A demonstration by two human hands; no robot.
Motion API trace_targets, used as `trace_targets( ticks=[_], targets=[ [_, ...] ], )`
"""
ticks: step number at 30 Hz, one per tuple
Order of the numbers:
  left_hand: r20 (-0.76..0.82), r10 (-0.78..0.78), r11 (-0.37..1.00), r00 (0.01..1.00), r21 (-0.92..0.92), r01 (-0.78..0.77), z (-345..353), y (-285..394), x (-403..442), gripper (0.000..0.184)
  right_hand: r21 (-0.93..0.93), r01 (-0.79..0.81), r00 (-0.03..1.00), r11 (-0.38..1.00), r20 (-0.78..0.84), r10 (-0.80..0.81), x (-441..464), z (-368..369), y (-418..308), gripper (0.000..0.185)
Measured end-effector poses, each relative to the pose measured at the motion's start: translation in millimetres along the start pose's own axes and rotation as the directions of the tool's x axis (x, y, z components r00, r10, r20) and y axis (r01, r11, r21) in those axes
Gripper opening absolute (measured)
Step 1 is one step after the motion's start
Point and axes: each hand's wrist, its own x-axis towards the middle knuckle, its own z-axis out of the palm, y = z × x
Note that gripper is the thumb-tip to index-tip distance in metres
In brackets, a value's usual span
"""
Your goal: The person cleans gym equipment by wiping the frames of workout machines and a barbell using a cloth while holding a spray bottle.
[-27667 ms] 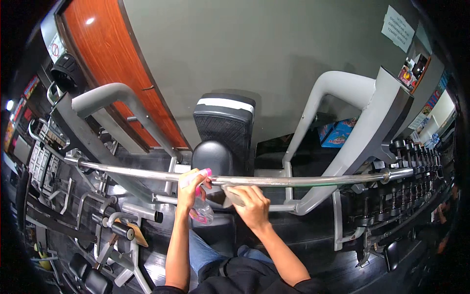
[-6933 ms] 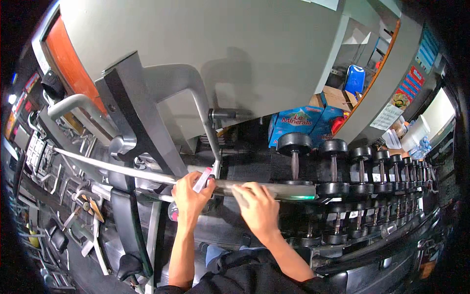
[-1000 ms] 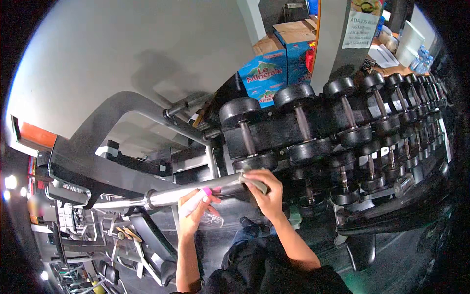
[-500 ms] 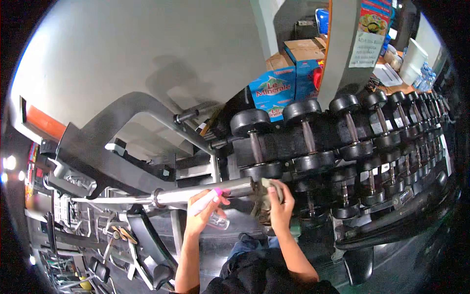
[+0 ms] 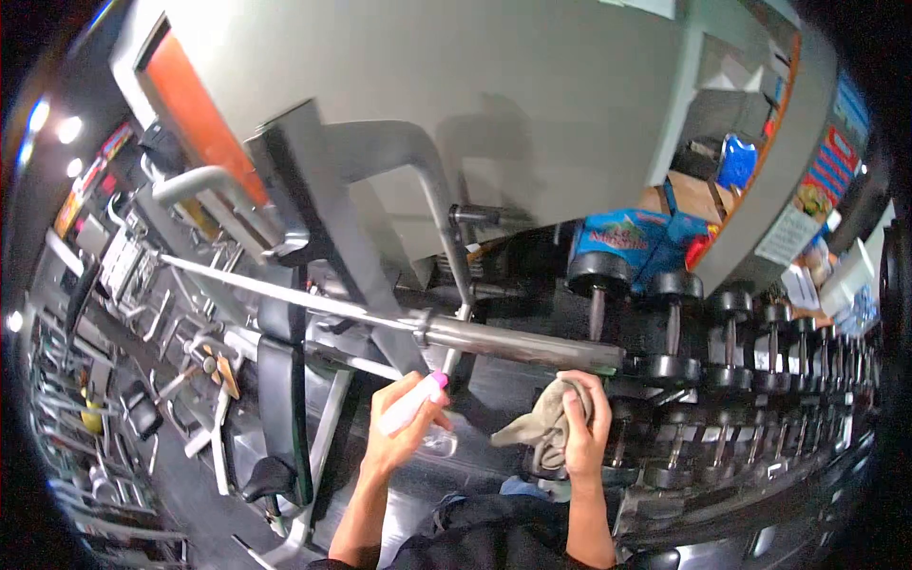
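My left hand point(image 5: 404, 423) is closed around a spray bottle point(image 5: 414, 403) with a white top and a pink tip; its clear lower part shows below my fingers. Crumpled in my right hand point(image 5: 586, 423) is a greyish-tan cloth point(image 5: 546, 424), one corner hanging out to the left. Just above both hands runs a metal barbell point(image 5: 513, 344), its thick sleeve end nearest the cloth. A small gap shows between the cloth and the bar.
Racks of black dumbbells point(image 5: 731, 347) stand on the right. Blue boxes point(image 5: 622, 237) sit behind them. A black padded bench point(image 5: 278, 408) and a grey machine frame point(image 5: 332, 228) are on the left. A grey wall point(image 5: 560, 104) rises ahead.
The view has turned left, so the barbell and racks appear further right. My right hand with the cloth has come away from the bar's end. My left hand still grips the bottle.
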Motion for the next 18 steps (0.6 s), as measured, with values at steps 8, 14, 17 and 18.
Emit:
trace_targets(
  ticks=[8, 14, 17, 18],
  targets=[
    [-0.272, 0.099, 0.985, 0.957, -0.112, -0.133, -96.9, 4.2, -68.7, 0.023, 0.389, -0.276, 0.908, 0.879, 0.405, 0.105, -12.4, 110.1, 5.5, 0.050],
    [-0.323, 0.072, 0.986, 0.944, -0.122, -0.117, -149.9, 15.7, -88.5, 0.040, 0.288, -0.238, 0.795, 0.928, 0.606, 0.016, -11.2, 169.4, -39.9, 0.042],
    [-0.289, 0.151, 0.986, 0.945, -0.023, -0.164, -173.7, 20.7, -83.5, 0.038, 0.165, 0.087, 0.832, 0.982, 0.530, -0.162, 0.2, 187.5, -49.4, 0.036],
    [-0.289, 0.161, 0.984, 0.944, -0.022, -0.175, -180.2, 23.9, -79.1, 0.038, 0.167, 0.100, 0.835, 0.981, 0.522, -0.174, 2.9, 191.3, -59.8, 0.034]
  ],
)
